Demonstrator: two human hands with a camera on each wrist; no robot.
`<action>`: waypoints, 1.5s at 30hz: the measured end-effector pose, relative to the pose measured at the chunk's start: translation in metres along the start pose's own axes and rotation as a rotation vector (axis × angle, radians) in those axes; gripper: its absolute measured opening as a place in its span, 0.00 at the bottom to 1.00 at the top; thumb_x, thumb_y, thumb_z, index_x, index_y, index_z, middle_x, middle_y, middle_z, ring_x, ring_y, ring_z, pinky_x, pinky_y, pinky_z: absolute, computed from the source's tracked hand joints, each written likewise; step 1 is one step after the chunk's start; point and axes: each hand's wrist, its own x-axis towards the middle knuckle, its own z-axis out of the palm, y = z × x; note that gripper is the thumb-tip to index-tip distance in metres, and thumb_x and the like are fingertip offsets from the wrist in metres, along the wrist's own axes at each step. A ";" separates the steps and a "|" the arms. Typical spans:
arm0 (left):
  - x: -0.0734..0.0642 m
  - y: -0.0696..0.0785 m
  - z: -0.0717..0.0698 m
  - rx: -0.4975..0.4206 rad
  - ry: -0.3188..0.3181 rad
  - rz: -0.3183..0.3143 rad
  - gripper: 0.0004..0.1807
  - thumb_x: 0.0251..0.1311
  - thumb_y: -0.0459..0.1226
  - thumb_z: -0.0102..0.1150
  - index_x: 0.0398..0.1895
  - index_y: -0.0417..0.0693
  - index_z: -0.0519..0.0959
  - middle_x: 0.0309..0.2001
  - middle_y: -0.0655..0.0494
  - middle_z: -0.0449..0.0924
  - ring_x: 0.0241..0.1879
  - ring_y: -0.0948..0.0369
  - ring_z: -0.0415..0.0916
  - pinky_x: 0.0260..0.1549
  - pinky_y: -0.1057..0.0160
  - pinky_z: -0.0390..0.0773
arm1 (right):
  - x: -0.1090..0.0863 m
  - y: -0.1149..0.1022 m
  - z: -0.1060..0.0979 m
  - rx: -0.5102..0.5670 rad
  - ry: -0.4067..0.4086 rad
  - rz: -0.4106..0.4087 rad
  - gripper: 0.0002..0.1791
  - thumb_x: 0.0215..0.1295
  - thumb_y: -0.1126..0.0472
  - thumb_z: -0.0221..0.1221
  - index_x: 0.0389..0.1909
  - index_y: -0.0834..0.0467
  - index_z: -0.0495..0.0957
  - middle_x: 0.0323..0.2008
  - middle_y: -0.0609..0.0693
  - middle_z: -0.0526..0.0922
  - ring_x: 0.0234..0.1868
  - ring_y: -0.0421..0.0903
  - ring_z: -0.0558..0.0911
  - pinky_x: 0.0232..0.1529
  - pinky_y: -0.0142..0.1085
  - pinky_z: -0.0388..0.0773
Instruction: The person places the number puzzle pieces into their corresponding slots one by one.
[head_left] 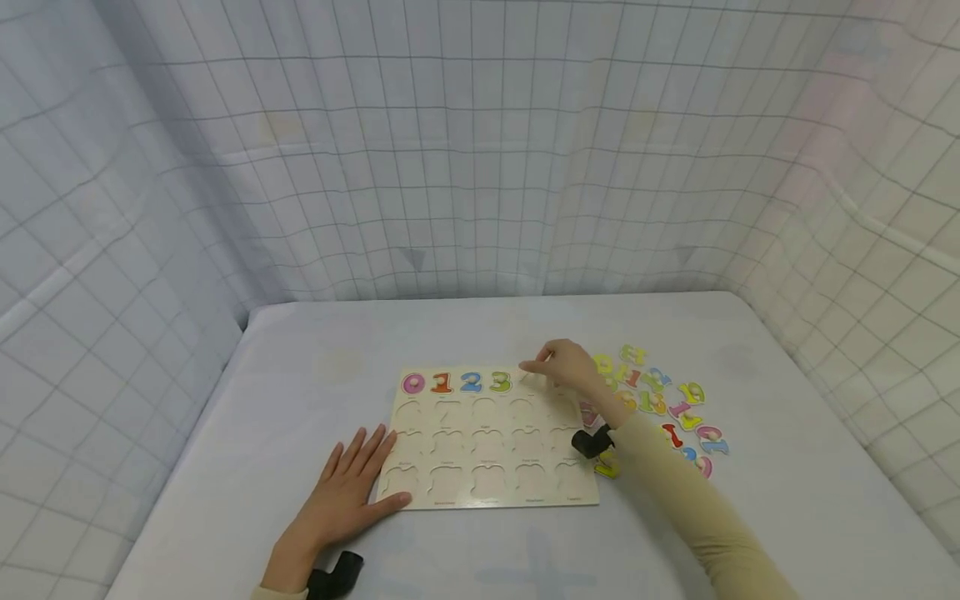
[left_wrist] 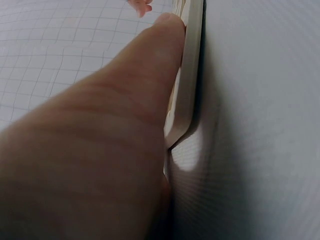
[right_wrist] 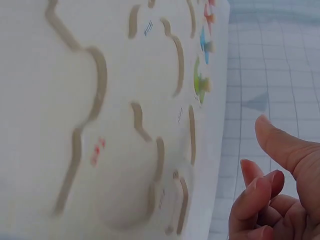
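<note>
A pale wooden number puzzle board lies on the table, with a pink 0, red 1, blue 2 and green 3 in its top row. My left hand rests spread out at the board's lower left, its thumb along the front edge in the left wrist view. Above the top row, just right of the 3, hovers my right hand. The right wrist view shows its thumb apart from the bent fingers, nothing visible between them.
Several loose coloured number pieces lie scattered right of the board, some partly behind the right forearm. A yellow piece sits by the board's right edge. White gridded curtains stand behind and at both sides of the white table.
</note>
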 end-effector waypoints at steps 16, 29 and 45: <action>-0.004 0.006 -0.012 -0.010 0.014 0.003 0.50 0.54 0.67 0.52 0.73 0.47 0.56 0.72 0.47 0.51 0.71 0.46 0.41 0.65 0.43 0.37 | -0.040 0.067 -0.080 0.100 0.014 0.148 0.31 0.61 0.41 0.60 0.40 0.69 0.76 0.29 0.60 0.79 0.26 0.53 0.76 0.28 0.41 0.72; -0.004 0.003 -0.010 -0.006 0.011 -0.001 0.50 0.54 0.67 0.52 0.74 0.48 0.55 0.73 0.48 0.50 0.72 0.47 0.40 0.65 0.43 0.38 | -0.067 0.078 -0.081 -0.007 -0.072 0.222 0.24 0.61 0.43 0.60 0.34 0.64 0.77 0.20 0.52 0.70 0.20 0.46 0.68 0.23 0.36 0.65; 0.000 0.006 -0.009 -0.004 -0.029 -0.004 0.51 0.54 0.68 0.50 0.74 0.49 0.54 0.73 0.49 0.49 0.72 0.48 0.39 0.65 0.43 0.37 | -0.115 0.088 -0.058 -0.102 -0.315 0.196 0.21 0.45 0.45 0.73 0.15 0.56 0.75 0.13 0.44 0.69 0.15 0.40 0.65 0.18 0.31 0.59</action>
